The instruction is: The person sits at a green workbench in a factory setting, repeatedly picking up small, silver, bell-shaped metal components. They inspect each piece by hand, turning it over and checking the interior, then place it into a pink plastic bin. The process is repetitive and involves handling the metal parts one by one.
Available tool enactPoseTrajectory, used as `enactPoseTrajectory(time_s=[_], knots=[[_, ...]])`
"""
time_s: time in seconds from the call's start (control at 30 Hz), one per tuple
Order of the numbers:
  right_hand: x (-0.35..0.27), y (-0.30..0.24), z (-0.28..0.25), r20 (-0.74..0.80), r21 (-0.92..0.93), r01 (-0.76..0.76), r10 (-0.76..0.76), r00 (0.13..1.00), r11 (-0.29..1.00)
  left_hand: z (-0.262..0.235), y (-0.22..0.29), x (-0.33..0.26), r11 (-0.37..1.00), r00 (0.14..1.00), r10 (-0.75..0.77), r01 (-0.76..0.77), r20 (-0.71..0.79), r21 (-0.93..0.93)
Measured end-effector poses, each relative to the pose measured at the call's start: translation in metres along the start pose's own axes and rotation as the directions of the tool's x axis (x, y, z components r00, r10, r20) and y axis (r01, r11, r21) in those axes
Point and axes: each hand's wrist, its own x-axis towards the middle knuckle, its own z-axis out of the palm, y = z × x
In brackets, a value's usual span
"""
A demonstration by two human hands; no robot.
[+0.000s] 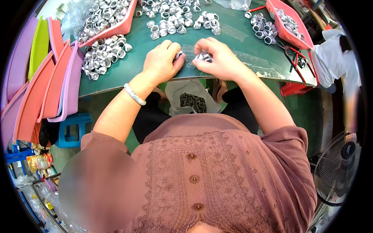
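Observation:
Both of my hands are over the near edge of a green-topped table (136,73). My left hand (161,60), with a pale bracelet (134,94) at the wrist, is closed, and a small silvery metal part (178,55) shows between its thumb and fingers. A short gap away, my right hand (222,56) curls round several silvery metal parts (204,57). Just beyond my hands lies a loose pile of similar ring-shaped metal parts (171,25). My fingers hide much of what they hold.
Pink baskets (125,26) of metal parts stand at far left and far right, with small piles (101,58) beside them. Red-handled pliers (297,62) lie at right. Below the table edge hangs or stands a white bag (175,93) of dark parts. A person (330,58) is at right.

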Motion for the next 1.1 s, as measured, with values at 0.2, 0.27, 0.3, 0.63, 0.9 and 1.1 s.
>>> enactPoseTrajectory(time_s=[0.2,0.27,0.3,0.63,0.9,1.1], knots=[[-0.060,-0.014,0.025,0.395,0.552,-0.290,0.062,0.917,0.782,-0.002,-0.001,0.002,0.994,0.993,-0.102,0.104,0.061,-0.026],[-0.067,0.024,0.070,0.400,0.460,-0.391,0.207,0.893,0.797,-0.005,0.002,0.005,0.993,0.989,-0.119,0.121,0.091,-0.013],[-0.064,0.039,0.088,0.435,0.433,-0.590,0.415,0.799,0.682,-0.005,0.001,0.003,0.994,0.990,-0.109,0.109,0.092,-0.002],[-0.066,0.142,0.154,0.433,0.271,-0.788,0.661,0.613,0.553,0.000,-0.005,0.003,0.995,0.995,-0.093,0.094,0.028,-0.041],[-0.100,0.150,0.158,0.609,-0.154,-0.391,0.398,0.686,0.908,-0.034,0.031,-0.003,0.430,0.835,-0.350,0.546,0.425,-0.719],[-0.102,0.157,0.166,0.690,-0.057,-0.405,0.330,0.644,0.912,0.054,0.051,-0.059,-0.120,0.375,-0.122,0.913,0.919,-0.389]])
